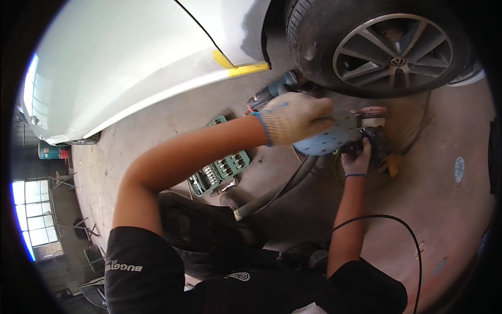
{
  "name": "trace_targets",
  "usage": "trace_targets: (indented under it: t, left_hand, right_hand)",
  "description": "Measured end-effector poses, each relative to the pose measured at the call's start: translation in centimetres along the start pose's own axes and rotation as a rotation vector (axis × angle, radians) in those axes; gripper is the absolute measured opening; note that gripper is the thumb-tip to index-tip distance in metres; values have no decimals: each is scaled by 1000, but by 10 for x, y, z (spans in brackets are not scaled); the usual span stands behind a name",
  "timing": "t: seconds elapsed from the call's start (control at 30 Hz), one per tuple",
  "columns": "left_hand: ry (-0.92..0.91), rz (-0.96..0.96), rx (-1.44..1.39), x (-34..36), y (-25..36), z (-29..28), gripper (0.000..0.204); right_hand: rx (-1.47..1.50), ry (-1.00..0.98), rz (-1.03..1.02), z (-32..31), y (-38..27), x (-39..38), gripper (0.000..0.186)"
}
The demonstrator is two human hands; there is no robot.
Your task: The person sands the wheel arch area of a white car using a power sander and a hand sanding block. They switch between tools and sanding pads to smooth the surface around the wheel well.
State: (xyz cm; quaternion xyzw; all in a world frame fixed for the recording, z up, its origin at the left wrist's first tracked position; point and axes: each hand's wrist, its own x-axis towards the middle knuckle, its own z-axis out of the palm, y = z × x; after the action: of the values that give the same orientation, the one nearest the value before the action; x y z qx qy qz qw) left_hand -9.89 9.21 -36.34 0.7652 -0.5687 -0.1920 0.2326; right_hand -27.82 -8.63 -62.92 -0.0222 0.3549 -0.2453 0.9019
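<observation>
My left hand [303, 118], in a knitted glove, is slightly blurred, with fingers curled at a blue perforated sanding disc [319, 144]; what exactly they hold is hidden. Just right of it my right hand [355, 153] grips a dark sanding tool [372, 137], partly behind the disc. A hose [280, 188] runs under this area. A red round pad [370, 112] and a yellow object [389, 164] lie beyond. A teal power tool [274, 89] is on the floor, and an open green socket case [232, 163] sits beneath my left arm.
A white car panel [130, 63] with yellow masking tape [246, 69] fills the upper left. A wheel [314, 42] stands at the upper right. A black cable [405, 225] crosses my right forearm. Folding stands [78, 227] and a teal bucket [48, 150] are at the far left.
</observation>
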Motion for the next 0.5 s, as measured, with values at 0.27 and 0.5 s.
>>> trace_targets:
  t: [0.27,0.5]
  left_hand:
    - [216,-514,-469,-68,-94,-2,29]
    - [204,-609,-750,-87,-93,17,30]
  right_hand:
    - [-1360,328,300,39,-19,-34,41]
    - [-1444,-334,-290,138,31,-79,40]
